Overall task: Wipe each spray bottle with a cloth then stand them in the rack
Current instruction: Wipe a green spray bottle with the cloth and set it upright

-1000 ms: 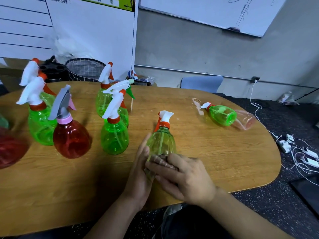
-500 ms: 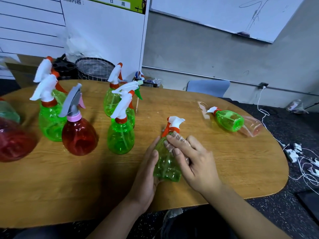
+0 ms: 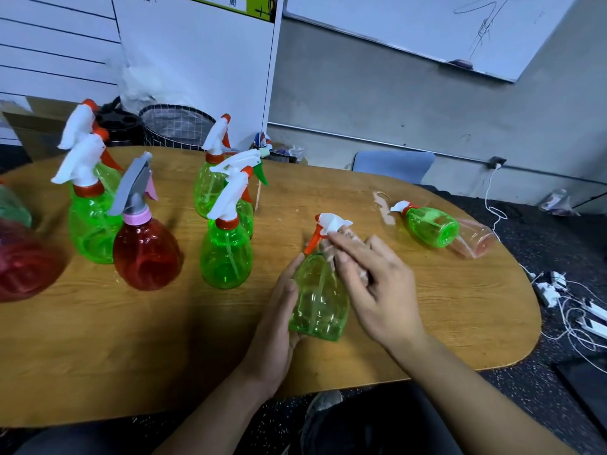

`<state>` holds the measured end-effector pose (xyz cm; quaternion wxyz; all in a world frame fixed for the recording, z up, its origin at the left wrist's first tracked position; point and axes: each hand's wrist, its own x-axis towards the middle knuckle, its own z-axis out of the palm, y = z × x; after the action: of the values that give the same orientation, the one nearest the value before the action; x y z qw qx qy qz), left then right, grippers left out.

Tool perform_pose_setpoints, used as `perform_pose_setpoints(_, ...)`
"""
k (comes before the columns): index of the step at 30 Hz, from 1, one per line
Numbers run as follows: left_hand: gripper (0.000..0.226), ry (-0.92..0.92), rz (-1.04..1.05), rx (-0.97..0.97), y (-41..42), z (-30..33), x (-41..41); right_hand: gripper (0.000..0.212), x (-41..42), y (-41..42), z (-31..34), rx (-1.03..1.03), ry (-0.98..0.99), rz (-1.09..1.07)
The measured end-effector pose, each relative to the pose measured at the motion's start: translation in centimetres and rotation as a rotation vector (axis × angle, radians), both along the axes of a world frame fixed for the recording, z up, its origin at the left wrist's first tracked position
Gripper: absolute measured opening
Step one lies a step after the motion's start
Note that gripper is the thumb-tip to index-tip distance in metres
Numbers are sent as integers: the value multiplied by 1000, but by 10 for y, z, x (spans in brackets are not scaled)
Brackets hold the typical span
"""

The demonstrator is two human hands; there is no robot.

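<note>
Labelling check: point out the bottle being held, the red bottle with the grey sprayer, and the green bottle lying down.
held bottle [image 3: 320,300], head view, green body.
red bottle [image 3: 146,254], head view, round red body.
lying bottle [image 3: 430,226], head view, green side wall.

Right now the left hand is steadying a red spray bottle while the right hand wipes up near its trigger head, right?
Not quite: the head view shows the left hand steadying a green spray bottle, not red. The right hand does wipe near its trigger head.
</note>
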<state>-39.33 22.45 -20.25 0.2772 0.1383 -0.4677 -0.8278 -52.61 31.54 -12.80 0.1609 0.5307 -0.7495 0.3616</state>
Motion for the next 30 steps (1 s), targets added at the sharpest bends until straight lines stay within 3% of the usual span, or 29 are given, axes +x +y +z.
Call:
perform_pose_setpoints(5,54,-10,3,31,-1,-4,-1,37,8,-9,-11,70,8,9)
perform_pose_setpoints(11,61,-20,5,63,-3,-4,-2,33,23,19,-30,67,305,226)
perform_pose_setpoints(14,77,-12,-1,82,-3,-1,-1,34,29,28,-37,141,407,348)
perform_pose_setpoints(16,74,5,-3,78,-3,-1,1,34,30,32,-39,166,412,375)
perform_pose_setpoints(18,76,12,-7,62,-1,-1,1,30,32,34,-40,71,247,311)
perform_pose_setpoints(19,81,12,-8,50,-1,-1,2,30,34,34,-41,-30,71,233)
perform_pose_setpoints(22,96,-3,22,25,1,0,1,24,40,23,-41,-392,-601,-97)
perform_pose_setpoints(25,99,3,4,7,2,0,1,20,47,9,-49,-554,-1181,-224)
perform_pose_setpoints(27,93,-6,-5,-11,2,-2,1,15,53,5,-54,-549,-1326,-236)
perform_pose_setpoints(30,80,-15,-3,-55,1,-2,0,16,56,6,-55,-537,-1285,-257)
